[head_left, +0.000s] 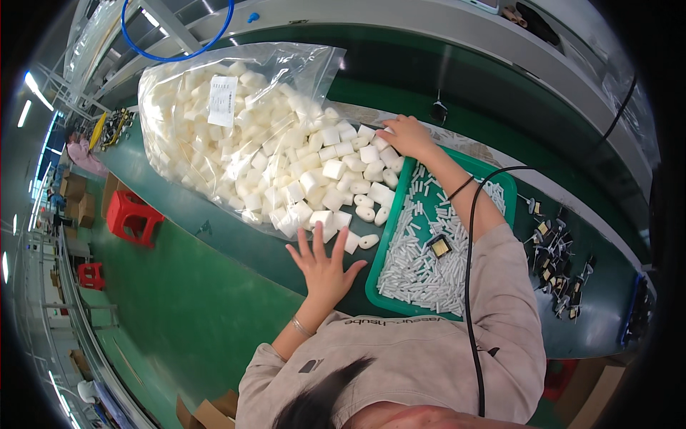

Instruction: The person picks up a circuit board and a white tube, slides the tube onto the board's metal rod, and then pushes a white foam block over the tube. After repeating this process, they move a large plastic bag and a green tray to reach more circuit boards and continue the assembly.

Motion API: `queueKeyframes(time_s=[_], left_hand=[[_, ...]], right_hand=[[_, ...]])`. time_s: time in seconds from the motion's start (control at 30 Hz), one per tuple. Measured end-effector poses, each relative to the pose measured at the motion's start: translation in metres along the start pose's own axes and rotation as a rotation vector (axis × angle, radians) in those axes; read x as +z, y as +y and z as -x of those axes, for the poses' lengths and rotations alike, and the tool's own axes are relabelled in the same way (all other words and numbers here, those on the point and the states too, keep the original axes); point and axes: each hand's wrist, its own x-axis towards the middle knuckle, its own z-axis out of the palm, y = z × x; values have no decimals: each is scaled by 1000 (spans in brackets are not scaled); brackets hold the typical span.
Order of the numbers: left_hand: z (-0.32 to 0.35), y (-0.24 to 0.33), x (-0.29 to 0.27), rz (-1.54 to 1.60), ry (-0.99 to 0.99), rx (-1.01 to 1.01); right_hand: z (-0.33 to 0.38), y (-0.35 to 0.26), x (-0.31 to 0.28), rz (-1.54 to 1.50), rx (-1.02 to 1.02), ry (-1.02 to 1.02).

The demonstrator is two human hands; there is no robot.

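A heap of white foam pieces (334, 169), some blocky and some rounded, spills from the mouth of a large clear plastic bag (171, 136) onto the dark green table. My left hand (323, 270) is spread at the heap's near edge, fingertips against the closest pieces. At the far side my right hand (406, 136) reaches over the green tray (386, 252), its fingers stretched toward the pieces there. Neither hand has anything visibly in its grip. Many short white tubes (425, 279) fill the tray, and a small black part with a gold-coloured face (439, 247) lies on them.
Several small black-and-gold parts with metal stems (557, 268) lie right of the tray. A black cable (469, 286) runs down in front of my right arm. Red stools (133, 217) stand on the green floor at left. A grey ledge (400, 18) borders the table's far side.
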Motion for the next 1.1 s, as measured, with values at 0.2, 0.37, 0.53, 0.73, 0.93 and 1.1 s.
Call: queueKeyframes(time_s=[0.2, 0.37, 0.53, 0.73, 0.93, 1.1], left_hand=[[-17, -43, -5, 222, 475, -229], [-61, -53, -30, -165, 261, -208], [-75, -55, -24, -144, 52, -291], [-78, -67, -36, -22, 115, -393], [-79, -83, -15, 236, 507, -386], [-79, -76, 21, 758, 920, -299]], right_hand=[[10, -13, 1, 84, 20, 32], [20, -44, -1, -20, 43, 3], [36, -59, 1, -78, -42, -106], [50, -79, -9, -103, -158, -161], [52, -98, 32, -260, -227, 95], [50, -115, 36, -290, -260, 217]])
